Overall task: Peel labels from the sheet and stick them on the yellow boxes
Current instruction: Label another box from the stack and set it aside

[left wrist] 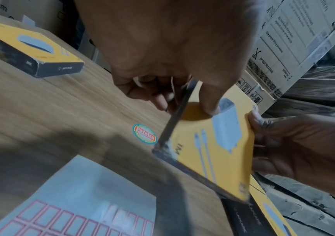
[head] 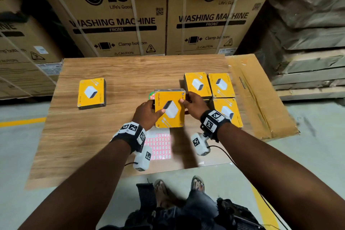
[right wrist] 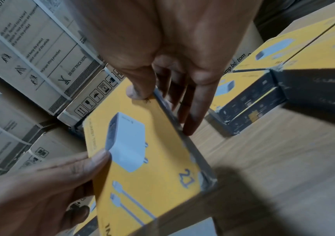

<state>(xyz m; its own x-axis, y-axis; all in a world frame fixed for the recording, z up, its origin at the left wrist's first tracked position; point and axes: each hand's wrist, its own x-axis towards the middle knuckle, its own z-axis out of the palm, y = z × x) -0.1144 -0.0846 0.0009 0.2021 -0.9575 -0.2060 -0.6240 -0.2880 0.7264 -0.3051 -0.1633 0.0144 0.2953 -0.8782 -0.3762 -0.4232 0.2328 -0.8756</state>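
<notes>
Both hands hold one yellow box (head: pixel 172 106) above the table (head: pixel 115 73): left hand (head: pixel 146 115) gripping its left edge, right hand (head: pixel 194 104) its right. The label sheet (head: pixel 160 145) lies below the left fingers.

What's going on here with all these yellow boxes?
A person holds one yellow box in both hands, left hand and right hand, above a wooden table. The label sheet lies below it. Three boxes sit grouped to the right and a lone box to the left.
</notes>
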